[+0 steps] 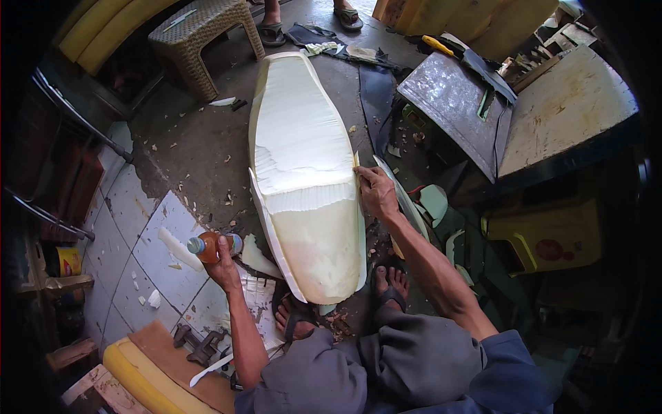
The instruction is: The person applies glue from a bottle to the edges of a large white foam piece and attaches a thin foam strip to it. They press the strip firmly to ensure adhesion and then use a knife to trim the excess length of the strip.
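Observation:
A long cream motorcycle seat foam (301, 131) lies lengthwise in front of me, its narrow end away from me and its broad rounded end near my feet. Thin foam strips run along both sides of its near half. My left hand (224, 265) is wrapped round a clear bottle (207, 247) of orange-brown liquid, tilted with its pale blue cap to the left. At the foam's right edge, my right hand (377, 192) has its fingers closed on the upper end of the right foam strip (359, 228).
A woven-pattern stool (200, 38) stands at the far left, near another person's sandalled feet (347, 16). A metal-topped box (452, 96) and a yellow stool (552, 234) are on the right. Foam scraps (256, 257) litter the floor; a clamp (200, 343) lies near left.

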`<state>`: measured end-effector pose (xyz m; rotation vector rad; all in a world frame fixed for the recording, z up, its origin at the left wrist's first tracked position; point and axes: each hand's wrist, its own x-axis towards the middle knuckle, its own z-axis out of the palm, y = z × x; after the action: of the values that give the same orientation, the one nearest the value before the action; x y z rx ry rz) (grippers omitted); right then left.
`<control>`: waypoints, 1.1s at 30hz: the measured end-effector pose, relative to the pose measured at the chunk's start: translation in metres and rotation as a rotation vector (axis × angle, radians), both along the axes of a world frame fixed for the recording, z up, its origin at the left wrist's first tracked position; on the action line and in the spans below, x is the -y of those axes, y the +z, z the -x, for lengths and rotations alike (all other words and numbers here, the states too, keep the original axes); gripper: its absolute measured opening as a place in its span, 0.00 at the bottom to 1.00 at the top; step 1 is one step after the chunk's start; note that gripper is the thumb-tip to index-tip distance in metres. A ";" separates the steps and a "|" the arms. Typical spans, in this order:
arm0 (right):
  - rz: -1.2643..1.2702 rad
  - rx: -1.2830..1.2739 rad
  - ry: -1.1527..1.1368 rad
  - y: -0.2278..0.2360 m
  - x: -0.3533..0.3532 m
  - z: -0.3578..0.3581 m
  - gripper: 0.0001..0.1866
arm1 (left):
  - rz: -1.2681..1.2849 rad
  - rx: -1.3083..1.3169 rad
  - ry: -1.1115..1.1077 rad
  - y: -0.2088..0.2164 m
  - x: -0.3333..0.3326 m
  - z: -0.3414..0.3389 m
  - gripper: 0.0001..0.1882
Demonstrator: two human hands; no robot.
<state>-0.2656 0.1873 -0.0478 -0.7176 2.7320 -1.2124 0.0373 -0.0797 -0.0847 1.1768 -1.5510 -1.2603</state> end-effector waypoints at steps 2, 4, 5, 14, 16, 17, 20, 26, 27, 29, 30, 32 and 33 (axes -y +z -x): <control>0.013 -0.009 -0.005 -0.002 -0.001 -0.003 0.13 | 0.007 -0.006 -0.011 0.000 0.000 0.001 0.28; 0.013 -0.048 0.008 -0.002 -0.003 -0.006 0.14 | 0.006 -0.006 -0.005 0.002 0.000 0.002 0.28; 0.006 -0.062 0.011 -0.003 -0.004 -0.009 0.14 | 0.004 -0.006 0.001 0.003 -0.001 0.003 0.28; -0.006 -0.086 0.050 0.002 -0.019 -0.050 0.24 | 0.043 -0.042 0.005 -0.003 0.001 0.009 0.29; -0.027 -0.105 0.088 0.008 -0.022 -0.058 0.24 | 0.073 -0.022 0.016 -0.003 0.002 0.009 0.29; -0.023 -0.084 0.112 0.013 -0.024 -0.063 0.24 | 0.044 -0.017 0.010 -0.001 0.003 0.009 0.29; -0.071 -0.024 0.213 0.033 -0.024 -0.077 0.25 | -0.085 -0.015 0.019 0.009 0.000 0.009 0.30; 0.164 0.174 0.400 0.096 0.014 -0.103 0.20 | 0.307 0.245 -0.117 0.048 -0.035 0.004 0.23; 0.195 0.204 0.476 0.106 0.024 -0.106 0.20 | 0.398 0.294 -0.130 0.055 -0.040 0.005 0.23; 0.249 0.227 0.613 0.120 0.045 -0.115 0.21 | 0.481 0.342 -0.162 0.066 -0.050 0.008 0.21; 0.196 0.242 0.702 0.125 0.053 -0.119 0.24 | 0.499 0.360 -0.175 0.071 -0.053 0.009 0.20; 0.264 0.286 0.700 0.128 0.069 -0.131 0.26 | 0.506 0.399 -0.201 0.078 -0.058 0.011 0.20; 0.250 0.250 0.706 0.127 0.073 -0.135 0.28 | 0.518 0.403 -0.192 0.080 -0.061 0.012 0.18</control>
<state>-0.1306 0.1147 0.0794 -1.3005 1.8753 -1.3327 0.0253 -0.0192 -0.0048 0.9894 -2.1661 -0.6793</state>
